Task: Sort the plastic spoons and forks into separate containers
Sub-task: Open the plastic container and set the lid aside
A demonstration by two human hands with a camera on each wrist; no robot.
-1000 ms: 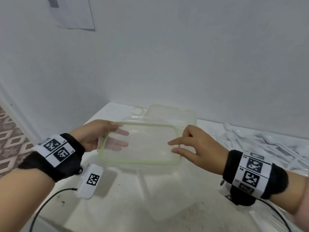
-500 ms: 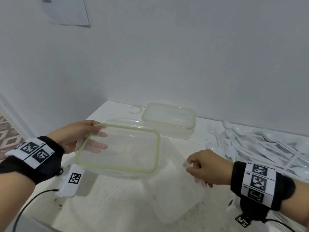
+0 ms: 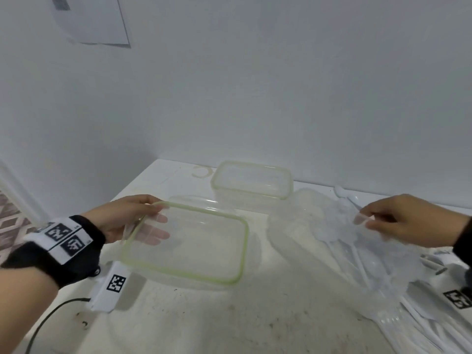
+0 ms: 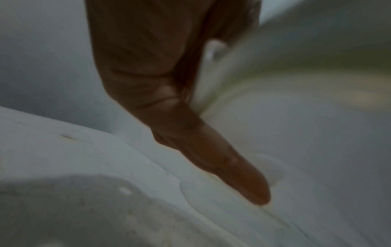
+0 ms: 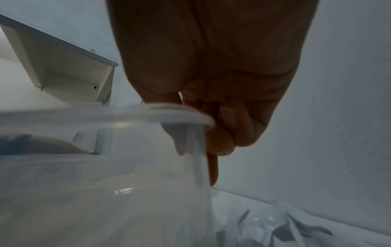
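Over the desk's left part: the left hand (image 3: 122, 218) holds a clear green-rimmed lid (image 3: 186, 241) up off the desk (image 3: 204, 323).
Left fingers: thumb on top of the lid's left rim, the other fingers spread flat beneath it and showing through the plastic; the rim sits pinched between them. The left wrist view shows the thumb (image 4: 211, 150) stretched along the lid's edge, blurred.
Right hand: the right hand (image 3: 406, 221) is raised over the desk's right part, thumb and curled fingers pinching the rim of a clear container (image 3: 319, 241).
Right grip, close up: in the right wrist view the fingers (image 5: 222, 127) curl round the container's rim (image 5: 169, 115), thumb inside the wall and the rest outside.
Clear container: tilted, its open mouth turned toward the right hand, its base toward the desk's middle; whether it touches the desk I cannot tell.
Second container: a green-rimmed box (image 3: 251, 186) stands upright at the desk's far edge, against the wall (image 3: 281, 85), between the two hands and apart from both.
Cutlery: white plastic spoons and forks (image 3: 413, 310) lie heaped along the desk's right edge, under and behind the tilted container, touching neither hand's fingers; spoons cannot be told from forks in most of the pile.
Wrists: a black band with printed markers (image 3: 61, 238) wraps the left wrist.
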